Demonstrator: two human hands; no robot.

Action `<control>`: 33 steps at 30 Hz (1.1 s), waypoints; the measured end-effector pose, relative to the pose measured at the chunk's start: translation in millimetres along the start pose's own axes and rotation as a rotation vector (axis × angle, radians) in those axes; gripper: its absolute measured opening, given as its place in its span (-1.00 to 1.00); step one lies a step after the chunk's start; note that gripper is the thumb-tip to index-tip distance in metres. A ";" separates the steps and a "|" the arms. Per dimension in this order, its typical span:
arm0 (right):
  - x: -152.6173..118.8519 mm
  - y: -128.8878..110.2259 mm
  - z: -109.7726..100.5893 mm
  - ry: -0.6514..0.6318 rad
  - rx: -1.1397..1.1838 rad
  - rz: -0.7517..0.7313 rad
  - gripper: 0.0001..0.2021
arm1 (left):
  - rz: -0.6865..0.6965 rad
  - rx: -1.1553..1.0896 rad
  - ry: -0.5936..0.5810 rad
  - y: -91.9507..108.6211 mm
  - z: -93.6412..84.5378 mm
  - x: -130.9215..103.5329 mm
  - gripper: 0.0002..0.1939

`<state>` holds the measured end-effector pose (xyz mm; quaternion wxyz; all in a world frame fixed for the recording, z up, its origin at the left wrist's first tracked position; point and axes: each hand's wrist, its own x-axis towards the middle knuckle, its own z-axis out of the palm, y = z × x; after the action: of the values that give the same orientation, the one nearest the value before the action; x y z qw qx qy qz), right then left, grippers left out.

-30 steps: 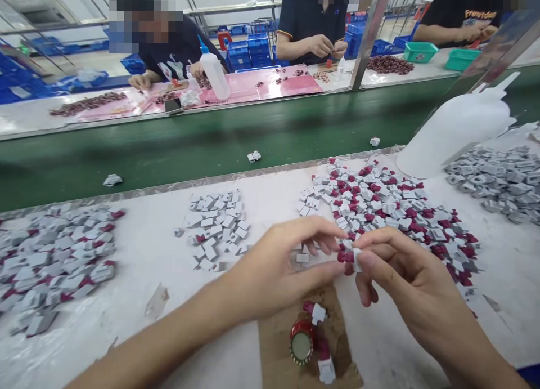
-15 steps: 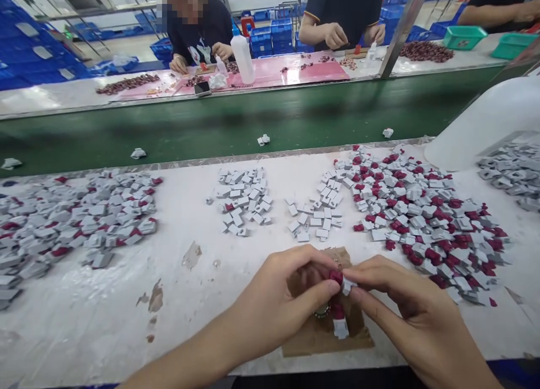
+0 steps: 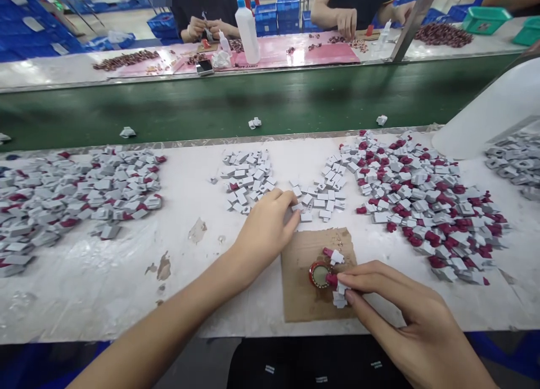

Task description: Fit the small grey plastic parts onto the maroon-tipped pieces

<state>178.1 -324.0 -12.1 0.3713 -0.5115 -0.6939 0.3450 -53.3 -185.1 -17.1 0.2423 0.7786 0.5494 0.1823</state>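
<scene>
Maroon and white, a small plastic piece (image 3: 333,280) is pinched between the thumb and fingers of the right hand (image 3: 400,304), its maroon end at the rim of an upturned crimped bottle cap (image 3: 320,275) on brown cardboard (image 3: 299,304). A similar two-tone piece (image 3: 336,258) lies just beyond. The left hand (image 3: 270,223) curls at the loose whitish blocks (image 3: 323,196); whether it grips one, I cannot tell.

On the pink sheet's (image 3: 276,54) front edge, reads blurrily as "SPY-FAMILY"; on the black clothing (image 3: 295,358), is too small to read.
</scene>
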 end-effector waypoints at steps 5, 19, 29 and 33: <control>0.7 1.0 5.2 -0.022 0.009 -0.001 -0.77 | -0.098 -0.247 -0.069 -1.4 -10.3 -4.3 -0.96; 23.6 5.6 -5.6 0.289 0.408 0.252 -0.82 | -0.158 -1.000 -0.294 32.1 -15.2 -14.9 -0.77; 52.7 15.3 -5.4 0.375 0.705 0.238 -0.87 | -0.184 -1.205 -0.380 48.2 -3.8 -6.1 -0.84; 51.8 16.5 -6.5 0.368 0.672 0.262 -0.87 | -0.202 -1.193 -0.388 46.6 -2.1 -5.4 -0.86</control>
<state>180.8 -269.3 -14.7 0.5889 -0.4990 -0.3932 0.4996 -20.5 -202.8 11.4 0.7457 0.4728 0.3701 0.2888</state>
